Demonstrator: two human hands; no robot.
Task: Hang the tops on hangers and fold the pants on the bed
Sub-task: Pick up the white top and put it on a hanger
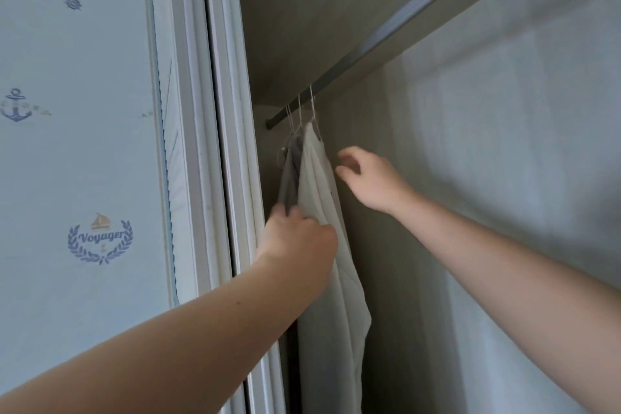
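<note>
left hand (297, 235) pinched grey top (290, 178), probably steadying it under the rail (369, 54) | right hand (369, 178) fingers (347, 156) loose, empty, just beside hung white top (319, 178), likely to straighten it

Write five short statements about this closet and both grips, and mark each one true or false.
1. A white top hangs from the rail. True.
2. The right grip holds the white top. False: it hovers open beside the top and holds nothing.
3. The left grip holds the white top by its edge, lower down. True.
4. The rail carries only one hanger. False: several hangers hook over it, and a grey top hangs next to the white one.
5. The door on the left has an anchor printed on it. True.
</note>
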